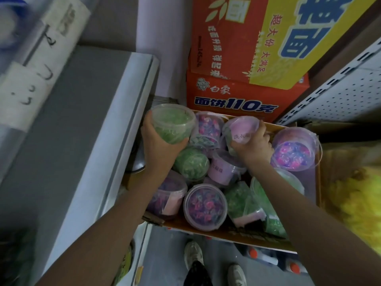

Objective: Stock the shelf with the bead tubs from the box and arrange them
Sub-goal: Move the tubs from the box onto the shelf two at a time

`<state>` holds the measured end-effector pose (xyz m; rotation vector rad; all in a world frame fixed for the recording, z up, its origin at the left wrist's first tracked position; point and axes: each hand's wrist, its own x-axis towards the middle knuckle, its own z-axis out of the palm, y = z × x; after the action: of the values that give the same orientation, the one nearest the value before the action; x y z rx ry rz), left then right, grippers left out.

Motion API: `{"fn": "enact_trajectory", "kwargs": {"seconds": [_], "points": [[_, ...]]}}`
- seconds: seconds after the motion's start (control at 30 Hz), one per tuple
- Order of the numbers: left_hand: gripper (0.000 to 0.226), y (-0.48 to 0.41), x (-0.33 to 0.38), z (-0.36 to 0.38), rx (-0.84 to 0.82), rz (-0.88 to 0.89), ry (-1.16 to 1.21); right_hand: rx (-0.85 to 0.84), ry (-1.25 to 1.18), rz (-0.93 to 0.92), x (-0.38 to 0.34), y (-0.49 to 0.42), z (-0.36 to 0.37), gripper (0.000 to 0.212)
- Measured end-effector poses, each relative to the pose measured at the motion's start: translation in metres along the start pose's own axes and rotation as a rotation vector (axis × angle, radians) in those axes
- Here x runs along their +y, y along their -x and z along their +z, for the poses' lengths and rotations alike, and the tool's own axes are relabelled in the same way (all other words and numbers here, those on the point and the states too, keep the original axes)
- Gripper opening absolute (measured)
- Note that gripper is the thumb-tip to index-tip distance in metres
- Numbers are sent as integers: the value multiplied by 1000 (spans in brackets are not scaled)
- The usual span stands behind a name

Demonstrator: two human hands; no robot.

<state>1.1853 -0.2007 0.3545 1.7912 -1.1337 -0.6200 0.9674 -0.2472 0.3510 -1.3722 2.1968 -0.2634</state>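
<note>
Fingers [179,143] of the left hand [158,145] curl round a green bead tub [172,124] at the far left corner of the cardboard box [206,229]; the right hand [254,145] grips a pink tub [241,127] among other tubs [205,205] packed inside; red cartons [233,93] stand stacked behind; a grey shelf [82,141] lies left.
</note>
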Motion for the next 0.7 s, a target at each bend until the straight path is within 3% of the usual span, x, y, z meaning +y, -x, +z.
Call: {"fn": "enact_trajectory", "kwargs": {"seconds": [0.23,0.43,0.7], "points": [[112,29,55,-40,71,-4,103,64,-287,-278,-25,50,-55,103],[93,74,129,-110,293,64,151,-4,-603,-503,-61,115,-114,95],[110,170,215,-216,613,163,-11,-130,-853,-826,-90,230,-200,93]]}}
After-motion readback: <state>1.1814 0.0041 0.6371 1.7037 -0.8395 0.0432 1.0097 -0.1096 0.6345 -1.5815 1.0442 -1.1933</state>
